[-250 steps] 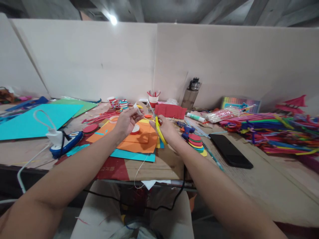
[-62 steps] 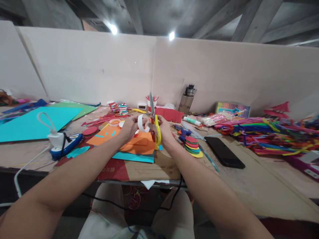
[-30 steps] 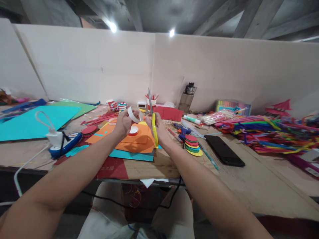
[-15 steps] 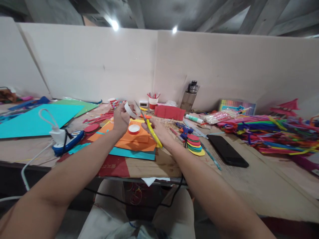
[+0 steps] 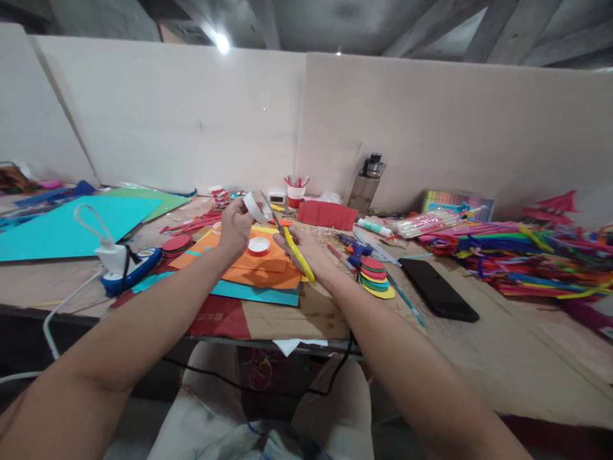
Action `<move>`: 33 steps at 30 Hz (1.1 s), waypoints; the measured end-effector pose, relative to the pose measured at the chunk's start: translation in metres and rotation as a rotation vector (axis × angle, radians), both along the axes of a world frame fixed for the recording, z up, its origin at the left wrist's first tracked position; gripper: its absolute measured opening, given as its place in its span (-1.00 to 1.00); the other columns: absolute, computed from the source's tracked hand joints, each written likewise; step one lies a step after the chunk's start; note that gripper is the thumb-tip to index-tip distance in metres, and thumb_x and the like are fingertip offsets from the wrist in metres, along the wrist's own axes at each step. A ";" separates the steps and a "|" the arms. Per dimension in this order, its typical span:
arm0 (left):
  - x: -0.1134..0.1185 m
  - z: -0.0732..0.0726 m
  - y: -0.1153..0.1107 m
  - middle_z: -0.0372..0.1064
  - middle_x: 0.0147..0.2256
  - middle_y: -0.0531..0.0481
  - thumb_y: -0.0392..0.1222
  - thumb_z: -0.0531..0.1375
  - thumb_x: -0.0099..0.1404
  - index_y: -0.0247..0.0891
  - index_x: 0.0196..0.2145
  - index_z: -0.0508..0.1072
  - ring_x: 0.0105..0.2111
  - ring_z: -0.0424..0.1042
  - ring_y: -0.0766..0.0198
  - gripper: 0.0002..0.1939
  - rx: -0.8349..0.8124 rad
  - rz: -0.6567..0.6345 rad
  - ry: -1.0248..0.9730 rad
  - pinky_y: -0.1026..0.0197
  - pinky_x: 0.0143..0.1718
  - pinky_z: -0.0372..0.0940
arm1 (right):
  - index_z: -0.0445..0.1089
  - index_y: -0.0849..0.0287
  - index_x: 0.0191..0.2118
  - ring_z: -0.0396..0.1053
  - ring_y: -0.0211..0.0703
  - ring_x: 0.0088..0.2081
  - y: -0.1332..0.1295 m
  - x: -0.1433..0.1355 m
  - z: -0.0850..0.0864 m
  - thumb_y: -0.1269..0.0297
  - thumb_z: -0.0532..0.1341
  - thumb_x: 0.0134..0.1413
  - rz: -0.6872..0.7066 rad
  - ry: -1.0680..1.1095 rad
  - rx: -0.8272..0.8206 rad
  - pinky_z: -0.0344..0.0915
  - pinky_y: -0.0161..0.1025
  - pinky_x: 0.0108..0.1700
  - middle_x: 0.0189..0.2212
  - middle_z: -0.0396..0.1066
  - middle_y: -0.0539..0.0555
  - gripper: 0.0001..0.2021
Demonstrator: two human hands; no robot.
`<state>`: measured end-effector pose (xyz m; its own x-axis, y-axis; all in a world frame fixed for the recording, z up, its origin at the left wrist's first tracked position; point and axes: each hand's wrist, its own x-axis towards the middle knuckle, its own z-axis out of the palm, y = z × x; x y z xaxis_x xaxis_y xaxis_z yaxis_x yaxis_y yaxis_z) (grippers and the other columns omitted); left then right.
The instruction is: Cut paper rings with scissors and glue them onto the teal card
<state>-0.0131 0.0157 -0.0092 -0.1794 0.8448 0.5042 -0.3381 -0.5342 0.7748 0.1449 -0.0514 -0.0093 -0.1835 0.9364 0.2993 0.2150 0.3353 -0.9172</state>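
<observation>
My left hand (image 5: pixel 237 222) is closed on a white paper ring (image 5: pixel 257 208), held up above the table. Yellow-handled scissors (image 5: pixel 297 257) are in my right hand (image 5: pixel 309 252), their blades pointing up and away toward the ring's right side. Whether the blades touch the paper I cannot tell. Below the hands, a round white piece with a red rim (image 5: pixel 259 246) lies on orange sheets (image 5: pixel 261 278), which rest on a turquoise sheet (image 5: pixel 258 294).
To the right are a stack of coloured discs (image 5: pixel 376 278), a blue glue gun (image 5: pixel 357 252), a black phone (image 5: pixel 438 289) and a pile of bright strips (image 5: pixel 522 255). A blue power strip (image 5: pixel 131 273) sits left. A bottle (image 5: pixel 366 185) and a red folded piece (image 5: pixel 327 216) stand behind.
The white paper ring has turned and risen slightly with my left hand. The scissors remain in my right hand, shifted only a little, and the view has moved slightly.
</observation>
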 end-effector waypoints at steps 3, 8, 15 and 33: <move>0.000 0.001 -0.001 0.32 -0.53 0.11 -0.17 0.36 -0.04 -0.29 -0.47 0.40 -0.53 0.28 0.44 -0.78 -0.008 0.004 -0.009 0.38 -0.49 0.19 | 0.41 0.12 -0.33 0.21 -0.32 -0.55 0.002 0.001 -0.001 -0.05 0.29 -0.04 0.020 -0.092 -0.007 0.10 -0.42 -0.55 -0.60 0.25 -0.07 -0.68; 0.000 0.002 0.000 0.32 -0.55 0.11 -0.18 0.36 -0.07 -0.30 -0.47 0.42 -0.56 0.27 0.44 -0.77 -0.037 0.002 -0.019 0.38 -0.53 0.16 | 0.42 0.12 -0.31 0.21 -0.32 -0.55 0.006 0.002 -0.004 -0.05 0.27 -0.01 0.034 -0.100 0.001 0.08 -0.42 -0.57 -0.60 0.25 -0.07 -0.68; 0.000 0.002 0.001 0.31 -0.57 0.12 -0.19 0.37 -0.09 -0.31 -0.51 0.41 -0.58 0.29 0.45 -0.76 -0.074 -0.022 -0.047 0.38 -0.54 0.20 | 0.40 0.12 -0.32 0.21 -0.30 -0.53 0.004 0.002 -0.002 -0.04 0.26 0.00 0.015 -0.131 0.030 0.08 -0.40 -0.55 -0.58 0.26 -0.06 -0.69; -0.004 0.009 -0.002 0.39 -0.50 0.07 -0.14 0.39 -0.09 -0.30 -0.49 0.39 -0.51 0.38 0.42 -0.71 -0.102 -0.093 -0.047 0.36 -0.48 0.30 | 0.37 0.13 -0.41 0.21 -0.28 -0.52 0.004 0.002 -0.001 -0.05 0.25 0.01 -0.004 -0.169 0.085 0.08 -0.38 -0.52 -0.60 0.24 -0.05 -0.69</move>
